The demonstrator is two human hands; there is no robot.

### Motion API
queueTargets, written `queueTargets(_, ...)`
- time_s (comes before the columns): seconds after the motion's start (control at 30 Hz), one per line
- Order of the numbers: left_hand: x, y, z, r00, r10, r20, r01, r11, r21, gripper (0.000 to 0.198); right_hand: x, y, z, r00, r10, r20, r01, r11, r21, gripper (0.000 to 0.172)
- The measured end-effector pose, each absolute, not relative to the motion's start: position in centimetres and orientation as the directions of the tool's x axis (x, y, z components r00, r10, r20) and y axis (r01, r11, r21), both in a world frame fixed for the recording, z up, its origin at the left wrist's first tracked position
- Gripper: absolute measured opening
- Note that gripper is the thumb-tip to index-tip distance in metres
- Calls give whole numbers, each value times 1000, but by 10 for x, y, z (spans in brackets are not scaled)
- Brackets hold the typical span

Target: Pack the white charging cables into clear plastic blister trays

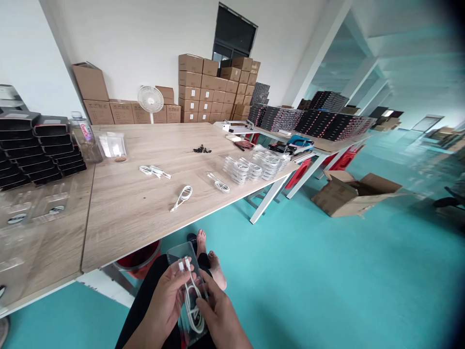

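Note:
Low in the view, over my lap, both hands hold a clear plastic tray [181, 257] with a coiled white cable [192, 300] lying in it. My left hand [165, 300] grips the tray's left side, thumb near the cable's plugs. My right hand [218, 315] is closed on the tray's right side, fingers pressing the cable coil. Loose white cables [182, 196] lie on the wooden table [119, 208] ahead of me.
Stacks of packed clear trays [254, 167] sit at the table's right end. Black trays [36, 150] pile at the left beside a water bottle [85, 138]. A red bin [140, 259] stands under the table. An open cardboard box [354, 194] lies on the teal floor.

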State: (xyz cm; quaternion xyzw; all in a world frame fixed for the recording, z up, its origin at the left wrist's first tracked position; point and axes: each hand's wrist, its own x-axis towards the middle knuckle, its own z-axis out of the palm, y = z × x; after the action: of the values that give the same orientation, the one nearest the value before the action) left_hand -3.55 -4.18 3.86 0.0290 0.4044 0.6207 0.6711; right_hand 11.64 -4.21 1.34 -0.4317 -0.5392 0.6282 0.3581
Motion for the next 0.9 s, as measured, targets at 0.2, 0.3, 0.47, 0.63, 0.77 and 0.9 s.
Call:
queueTargets(0.2,-47,-37,37,-114,876,-468,-819,184,544,36,117,-53,-5,-523,818,-241,-319,-450,-834,72)
queueTargets(0.3,-46,-38,38,-33,912,-409,-825,206,527,39,115,-55,-8,-465,829,-311,-330,-489,-808,67)
queueTargets(0.47,-47,-43,36,5,941,-338,-833,191,520,41,114,-57,-9,-412,864,-291,-316,-435,-844,61)
queueTargets(0.63,-50,-46,37,-14,941,-337,-858,162,488,34,117,-59,-6,-412,871,-266,-307,-408,-860,59)
queueTargets(0.77,-47,-46,42,-63,925,-374,-851,145,504,22,115,-61,-10,-360,885,-294,-320,-414,-852,65)
queueTargets(0.9,-44,-43,46,-109,917,-383,-848,115,517,19,110,-64,-16,-282,921,-269,-345,-359,-867,69)
